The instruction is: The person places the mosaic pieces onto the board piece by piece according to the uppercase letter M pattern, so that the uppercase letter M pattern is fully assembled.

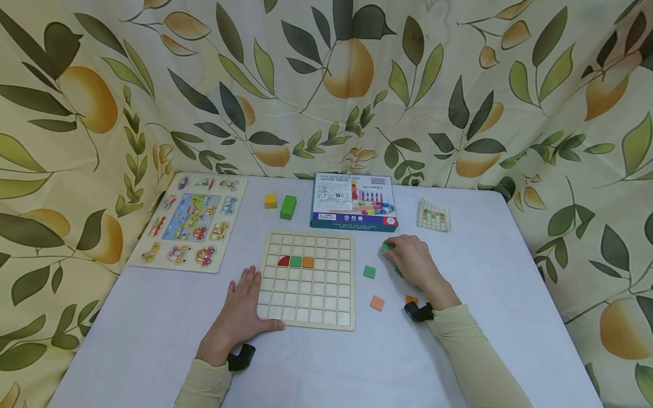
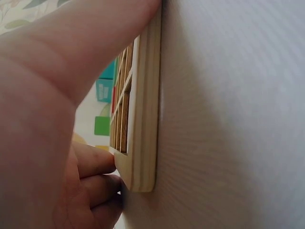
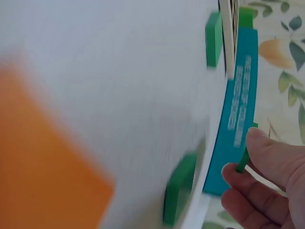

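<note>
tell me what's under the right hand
A loose green piece peeks out beneath the right hand, which pinches a second green piece. In the head view, anything else under the palm is covered.

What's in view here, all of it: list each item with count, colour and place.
Grid board: 1, pale wood, table centre
Curved-edge tile: 1, red, in grid
Square grid tiles: 2, green and orange, right of the red one
Loose green tiles: 2, right of board, one partly hidden
Loose orange tiles: 2, nearer the person
Held tile: 1, green, in right hand
Blocks: 2, yellow and green, behind board
Box: 1, teal and white, behind board
Card: 1, pale, printed, right of box
Puzzle board: 1, cream, multicoloured, far left
Table: 1, white
Printed fabric: cream, green, orange, surrounding
Wrist devices: 2, black
Sleeves: 2, pale yellow-green
Hands: 2, left hand at board's left edge, right pinching tile
</note>
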A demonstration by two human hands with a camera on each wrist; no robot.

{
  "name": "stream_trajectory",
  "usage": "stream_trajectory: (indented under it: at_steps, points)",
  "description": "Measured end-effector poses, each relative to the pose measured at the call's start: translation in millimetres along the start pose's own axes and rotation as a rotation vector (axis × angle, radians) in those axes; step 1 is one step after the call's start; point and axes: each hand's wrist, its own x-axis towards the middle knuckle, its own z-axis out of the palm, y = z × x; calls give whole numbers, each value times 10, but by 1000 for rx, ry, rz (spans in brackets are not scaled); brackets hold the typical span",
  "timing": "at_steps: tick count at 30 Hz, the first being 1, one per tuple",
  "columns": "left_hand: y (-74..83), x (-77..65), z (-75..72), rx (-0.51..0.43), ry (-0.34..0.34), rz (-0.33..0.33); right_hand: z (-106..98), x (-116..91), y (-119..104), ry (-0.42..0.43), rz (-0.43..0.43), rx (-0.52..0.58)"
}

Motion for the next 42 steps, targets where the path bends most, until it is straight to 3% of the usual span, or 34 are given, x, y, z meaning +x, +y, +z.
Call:
stream_trajectory:
  at_steps: [12,25,35,42]
  points:
    - [0,5,-1,5,-6,1,217,49,-331,-49,-81,0]
    - [1,6,-12,6,-12,-1,250,58,-589,-53,-185,12]
    - [0,3,-19,3,-8,8,293,99,-752,-75,-156,35]
    - [-5,1,-15,5,-4,11,332,146,-874,-75,-196,34]
